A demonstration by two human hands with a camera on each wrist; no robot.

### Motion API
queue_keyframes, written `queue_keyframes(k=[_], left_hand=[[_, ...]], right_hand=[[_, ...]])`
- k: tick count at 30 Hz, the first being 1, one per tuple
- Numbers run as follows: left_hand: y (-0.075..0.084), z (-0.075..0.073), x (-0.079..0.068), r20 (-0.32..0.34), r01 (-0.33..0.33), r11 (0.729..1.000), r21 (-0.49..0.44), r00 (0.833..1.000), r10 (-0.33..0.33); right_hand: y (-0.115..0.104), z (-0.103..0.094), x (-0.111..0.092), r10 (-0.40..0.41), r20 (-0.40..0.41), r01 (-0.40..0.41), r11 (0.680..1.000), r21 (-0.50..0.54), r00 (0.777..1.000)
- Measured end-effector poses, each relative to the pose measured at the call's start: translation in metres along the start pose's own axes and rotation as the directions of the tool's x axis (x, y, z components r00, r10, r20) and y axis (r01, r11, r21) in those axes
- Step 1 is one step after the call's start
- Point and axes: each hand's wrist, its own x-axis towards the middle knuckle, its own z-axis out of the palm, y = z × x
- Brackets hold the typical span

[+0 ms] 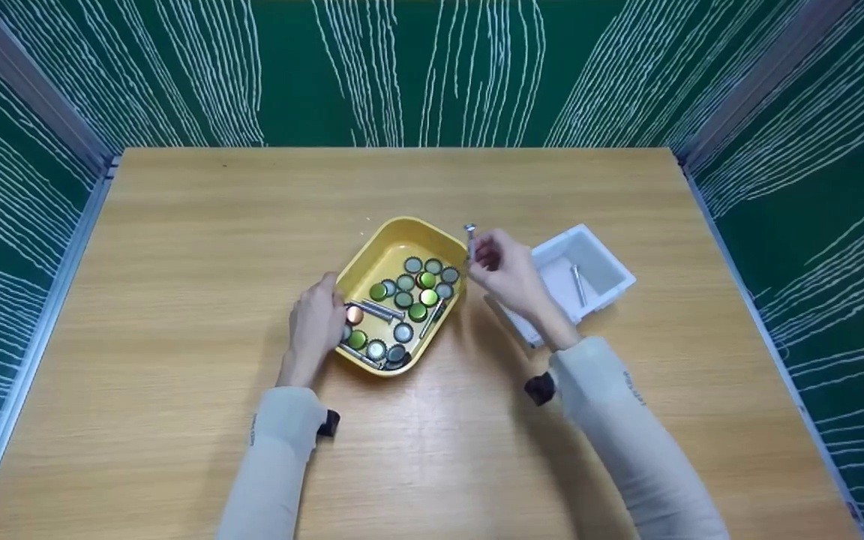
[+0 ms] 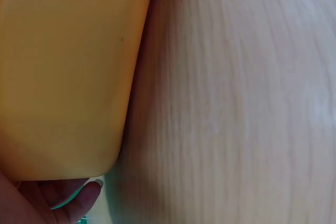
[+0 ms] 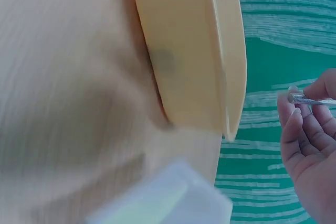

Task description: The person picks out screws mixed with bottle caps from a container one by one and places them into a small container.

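My left hand [image 1: 316,319] grips the left side of a yellow plastic tub [image 1: 402,226], its fingers at the rim. In the left wrist view the tub's outer wall [image 2: 68,77] fills the upper left, with part of the hand below its end. My right hand [image 1: 508,274] pinches a metal bolt [image 1: 470,237] above the tub's right rim, head end up. The right wrist view also shows this bolt [image 3: 310,99] between thumb and fingers. Inside the tub lie several green, silver and copper bottle caps [image 1: 418,311] and several more bolts [image 1: 381,310].
A white plastic box [image 1: 616,283] stands right of the tub, partly behind my right hand and forearm. One bolt [image 1: 579,286] lies in it. Both containers are on a wooden table [image 1: 199,247], with green, white-streaked walls [image 1: 289,75] around its back and sides.
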Motion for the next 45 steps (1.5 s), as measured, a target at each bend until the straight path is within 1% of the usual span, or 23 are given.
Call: queue_keyframes(k=[2, 6, 10, 17, 20, 22, 25, 31, 35, 37, 40, 45], left_hand=[[0.000, 0.000, 0.000, 0.001, -0.003, 1.000, -0.005, 1.000, 0.003], [0.000, -0.001, 0.001, 0.007, 0.004, 1.000, -0.008, 1.000, -0.004], [0.000, 0.000, 0.001, 0.009, 0.014, 1.000, -0.002, 1.000, -0.014], [-0.001, 0.001, 0.002, 0.013, 0.033, 0.999, 0.004, 0.999, -0.033], [0.000, 0.001, 0.002, 0.021, 0.033, 0.999, 0.000, 0.999, -0.033], [0.000, 0.001, 0.002, 0.027, 0.033, 0.999, -0.003, 0.999, -0.033], [0.000, 0.000, 0.001, 0.035, 0.039, 0.999, -0.006, 0.999, -0.039], [0.001, -0.001, 0.002, 0.048, 0.048, 0.999, -0.021, 0.998, -0.047], [0.001, -0.001, 0.002, 0.050, 0.049, 0.999, -0.018, 0.998, -0.048], [0.001, -0.001, 0.002, 0.049, 0.046, 0.999, -0.015, 0.998, -0.045], [0.001, -0.001, 0.002, 0.041, 0.043, 0.999, -0.013, 0.998, -0.042], [0.001, 0.000, 0.001, 0.002, 0.028, 1.000, 0.000, 1.000, -0.028]], right_hand=[[0.003, -0.010, 0.000, 0.011, -0.016, -0.012, 1.000, -0.012, 1.000], [0.012, -0.030, -0.002, 0.065, -0.045, -0.066, 0.997, -0.039, 0.997], [0.024, -0.046, -0.005, 0.092, -0.063, -0.098, 0.991, -0.094, 0.994], [0.047, -0.068, -0.010, 0.122, -0.113, -0.145, 0.962, -0.231, 0.986], [0.054, -0.075, -0.012, 0.144, -0.117, -0.171, 0.947, -0.272, 0.983], [0.059, -0.079, -0.014, 0.158, -0.114, -0.186, 0.934, -0.305, 0.981], [0.065, -0.083, -0.018, 0.186, -0.086, -0.205, 0.913, -0.354, 0.979], [0.075, -0.086, -0.023, 0.252, -0.050, -0.247, 0.857, -0.452, 0.967], [0.077, -0.083, -0.021, 0.327, -0.037, -0.303, 0.820, -0.486, 0.944], [0.077, -0.082, -0.020, 0.369, -0.025, -0.331, 0.800, -0.500, 0.929], [0.076, -0.079, -0.018, 0.415, 0.002, -0.353, 0.777, -0.522, 0.910], [0.077, -0.077, -0.014, 0.441, 0.039, -0.330, 0.726, -0.604, 0.897]])
